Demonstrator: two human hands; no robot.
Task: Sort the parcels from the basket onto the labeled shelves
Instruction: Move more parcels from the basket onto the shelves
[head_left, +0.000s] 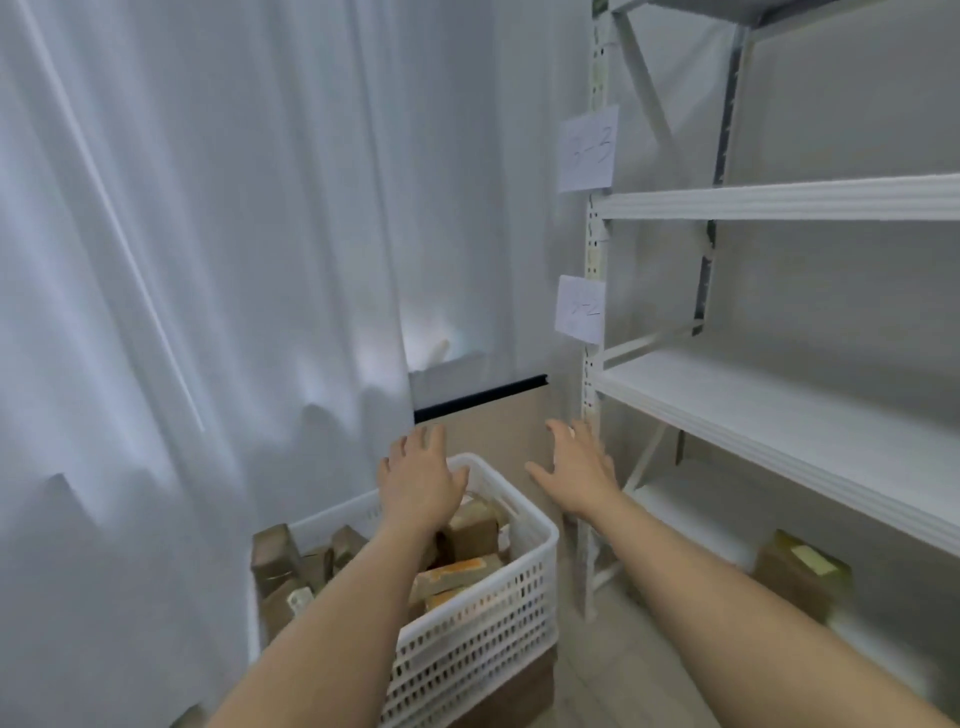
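A white perforated basket (483, 618) stands on the floor at the bottom centre, filled with several brown cardboard parcels (470, 527). My left hand (421, 480) hovers over the basket's far rim with fingers spread, holding nothing. My right hand (576, 467) is stretched out to the right of the basket, fingers spread and empty, in front of the shelf post. A white metal shelf unit (779, 415) fills the right side, with paper labels (580, 309) taped to its post. One brown parcel (800, 574) lies on the lowest shelf.
White curtains (182, 312) hang along the left and back. A beige panel with a black strip (480, 397) stands behind the basket. A second label (588, 149) hangs higher on the post. A strip of floor runs between basket and shelf.
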